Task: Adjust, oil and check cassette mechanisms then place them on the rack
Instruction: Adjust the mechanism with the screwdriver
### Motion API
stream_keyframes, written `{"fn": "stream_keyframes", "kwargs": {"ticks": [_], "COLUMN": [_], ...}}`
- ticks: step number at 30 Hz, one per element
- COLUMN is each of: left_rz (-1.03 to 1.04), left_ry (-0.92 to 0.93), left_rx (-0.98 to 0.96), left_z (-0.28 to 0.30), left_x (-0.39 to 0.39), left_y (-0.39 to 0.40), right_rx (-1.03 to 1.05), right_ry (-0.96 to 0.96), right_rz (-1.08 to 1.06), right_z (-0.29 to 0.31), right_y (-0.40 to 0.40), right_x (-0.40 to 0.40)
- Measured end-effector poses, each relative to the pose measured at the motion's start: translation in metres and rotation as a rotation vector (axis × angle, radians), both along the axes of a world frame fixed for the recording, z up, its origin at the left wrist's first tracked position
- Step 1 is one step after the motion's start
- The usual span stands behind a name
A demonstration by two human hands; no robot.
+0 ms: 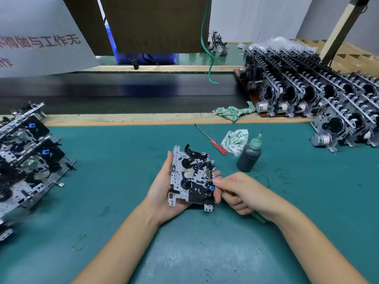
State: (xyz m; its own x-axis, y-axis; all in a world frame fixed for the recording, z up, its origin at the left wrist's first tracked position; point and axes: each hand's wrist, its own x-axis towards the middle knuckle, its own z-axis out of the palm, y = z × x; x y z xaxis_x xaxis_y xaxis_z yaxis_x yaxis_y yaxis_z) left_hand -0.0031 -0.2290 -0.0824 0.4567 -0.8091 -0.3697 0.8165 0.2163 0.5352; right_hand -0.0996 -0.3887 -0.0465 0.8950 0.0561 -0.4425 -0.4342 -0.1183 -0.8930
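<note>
Now: left hand (pixel 164 193) cradles cassette mechanism (pixel 191 177) from beneath, fingers clamped on both edges, near centre of green mat (pixel 123 253). Right hand (pixel 244 193) pinched together on thin tool, tip at mechanism's right edge beside blue part (pixel 211 188); green handle pokes out behind palm. Oil bottle (pixel 249 156), red screwdriver (pixel 213 141), rag (pixel 235 141) just beyond, to right. Filled rack (pixel 307 93) far right; untreated pile (pixel 26 160) left. Risk: tip slipping under push could bend small spring or lever; loose left grip would let mechanism twist.
</note>
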Motion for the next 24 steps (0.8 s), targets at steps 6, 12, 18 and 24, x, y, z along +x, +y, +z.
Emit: {"fn": "stream_keyframes", "kwargs": {"ticks": [6,12,18,24], "left_rz": [-0.015,-0.018,-0.040,-0.047], "left_ry": [-0.031,-0.028,-0.031,-0.009], "left_rx": [0.040,0.070,0.090,0.133], "left_z": [0.0017,0.0022,0.0077,0.0087], "left_x": [-0.0005,0.0001,-0.0005,0.0000], "left_y": [-0.0004,0.0002,0.0005,0.0011], "right_rx": [-0.125,-0.179,-0.186,-0.106], "right_ry": [-0.063,-0.068,-0.055,0.000], "right_rz": [0.069,0.055,0.031,0.085], "right_z": [0.0001,0.0001,0.0009,0.0043], "right_y": [-0.0002,0.0001,0.0043,0.0046], "right_x": [-0.0030,-0.0039,-0.0034,-0.0052]}}
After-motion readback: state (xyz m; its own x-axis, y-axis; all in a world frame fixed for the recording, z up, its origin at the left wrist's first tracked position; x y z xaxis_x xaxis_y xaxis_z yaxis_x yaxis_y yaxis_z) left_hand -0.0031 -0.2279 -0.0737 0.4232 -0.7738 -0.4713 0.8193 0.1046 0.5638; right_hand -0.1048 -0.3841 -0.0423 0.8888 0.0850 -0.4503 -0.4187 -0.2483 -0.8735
